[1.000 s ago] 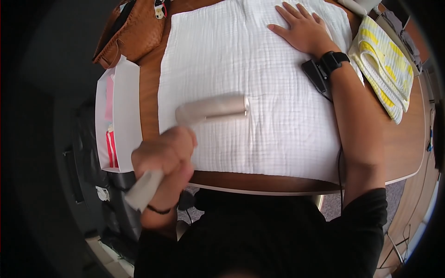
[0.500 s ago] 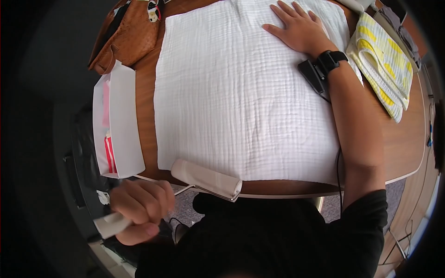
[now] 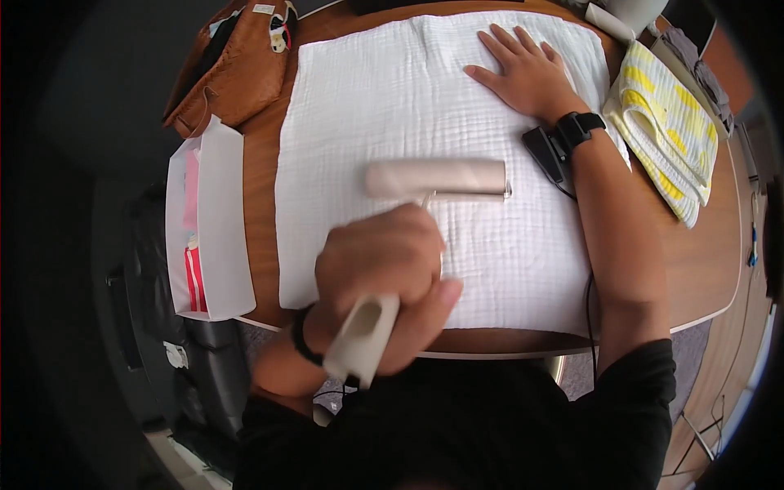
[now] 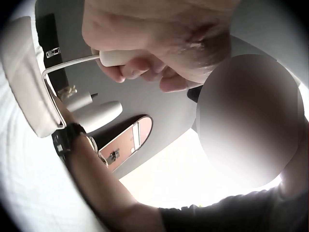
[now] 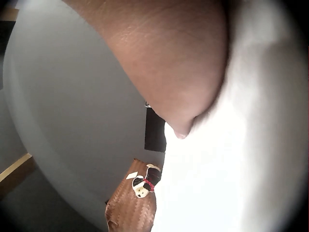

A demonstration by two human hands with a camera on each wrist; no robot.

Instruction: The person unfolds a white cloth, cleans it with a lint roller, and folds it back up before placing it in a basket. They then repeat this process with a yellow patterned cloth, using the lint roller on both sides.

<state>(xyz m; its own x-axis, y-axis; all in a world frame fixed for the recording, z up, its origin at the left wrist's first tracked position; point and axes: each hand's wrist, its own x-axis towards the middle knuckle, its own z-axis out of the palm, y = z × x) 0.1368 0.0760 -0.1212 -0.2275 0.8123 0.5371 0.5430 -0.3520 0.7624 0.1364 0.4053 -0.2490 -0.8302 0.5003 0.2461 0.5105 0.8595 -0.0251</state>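
Note:
My left hand [image 3: 380, 253] grips the pale handle of a lint roller [image 3: 441, 176], fingers wrapped round it and the handle's end sticking out toward me. The roller's cylinder lies crosswise over the middle of a white crinkled cloth [image 3: 351, 106]. From the left wrist view, the lint roller [image 4: 29, 77] shows its bent metal wire, with the cylinder right at the cloth. My right hand [image 3: 527, 75] rests flat on the cloth's far right part, fingers spread. In the right wrist view, the heel of the right hand [image 5: 178, 63] presses on the brightly lit cloth.
A white open box [image 3: 224, 220] with pink and red items stands at the table's left edge. Behind it sits a brown woven bag [image 3: 245, 73] with a small figure charm. A folded yellow-and-white cloth [image 3: 665, 131] lies on the right, near a white cylinder [image 3: 610, 22].
The lint roller went from the cloth's left middle down to its near left edge, then forward and right to the middle. My right hand stays in place on the cloth.

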